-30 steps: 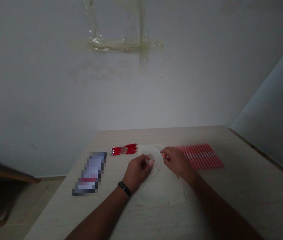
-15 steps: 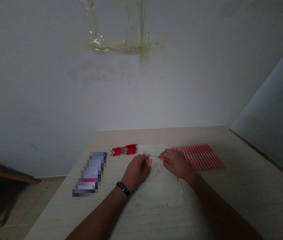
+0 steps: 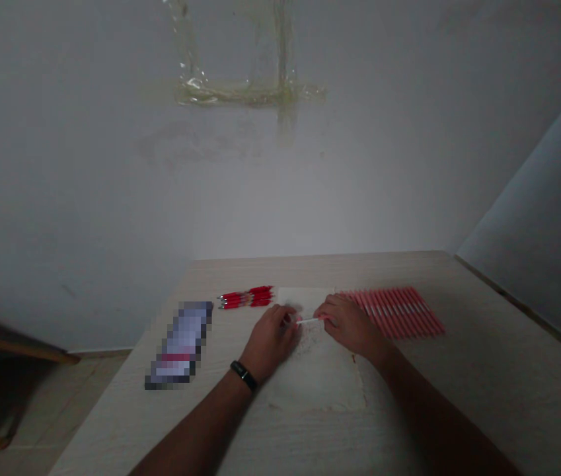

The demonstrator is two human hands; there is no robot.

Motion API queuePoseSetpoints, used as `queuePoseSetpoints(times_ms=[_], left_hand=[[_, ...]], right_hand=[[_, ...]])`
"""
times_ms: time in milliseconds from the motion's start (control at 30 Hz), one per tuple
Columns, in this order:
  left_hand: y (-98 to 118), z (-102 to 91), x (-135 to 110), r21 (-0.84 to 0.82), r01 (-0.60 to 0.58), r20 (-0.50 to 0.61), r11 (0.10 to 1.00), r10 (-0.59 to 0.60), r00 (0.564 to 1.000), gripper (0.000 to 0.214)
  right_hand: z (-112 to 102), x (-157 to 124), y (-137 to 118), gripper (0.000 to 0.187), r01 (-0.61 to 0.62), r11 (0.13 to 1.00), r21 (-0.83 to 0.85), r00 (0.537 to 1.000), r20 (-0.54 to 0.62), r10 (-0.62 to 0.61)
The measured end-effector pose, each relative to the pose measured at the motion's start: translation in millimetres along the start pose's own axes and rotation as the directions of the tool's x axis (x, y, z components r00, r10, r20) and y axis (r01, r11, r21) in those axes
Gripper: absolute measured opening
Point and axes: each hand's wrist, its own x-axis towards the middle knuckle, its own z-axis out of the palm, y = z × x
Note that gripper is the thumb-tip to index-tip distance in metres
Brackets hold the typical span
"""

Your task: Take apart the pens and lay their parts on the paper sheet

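Observation:
My left hand [image 3: 274, 332] is closed in a pinch, with a little pink showing at its fingertips; the fingers hide most of that small pink piece. Opposite it, my right hand [image 3: 345, 322] grips a slim pen-like stick [image 3: 310, 320], white along the exposed part and pink by the right fingers. The stick's white left end meets the left fingertips; whether it goes into the pink piece I cannot tell. Both hands rest over a pale sheet [image 3: 322, 380] sprinkled with fine specks. Just right of my right hand lies a row of pink-red pens [image 3: 399, 311].
Several bright red click pens [image 3: 246, 298] are bunched at the back left. A blurred-out phone-like object [image 3: 181, 344] lies on the table's left side. The wooden table [image 3: 126, 423] backs onto a wall [image 3: 310, 198] with tape strips. Dark furniture [image 3: 2, 370] stands at far left.
The stick's left end has dropped slightly towards me, from the tops of the left fingers to the pink piece. The hands have otherwise barely moved.

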Motion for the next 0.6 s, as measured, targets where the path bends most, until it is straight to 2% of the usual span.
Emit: queuePoseSetpoints(times_ms=[233,367,600], left_hand=[[8.7,-0.4,0.8,-0.062,0.015,0.083,0.998,-0.010,0.996,0.020],[12.5,-1.1,1.0,-0.107,-0.010,0.141,0.994,0.025,0.990,0.022],[12.8,-1.3,-0.1,-0.098,0.012,0.118,0.995,0.000,0.993,0.017]], right_hand=[[-1.1,0.9,-16.8,0.025,0.095,0.992,-0.079,0.995,0.008,-0.095],[-1.7,2.4,-24.3,0.021,0.128,0.984,-0.127,0.992,0.026,-0.126],[-10.4,2.1,-23.3,0.023,0.118,0.981,-0.154,0.992,-0.036,-0.124]])
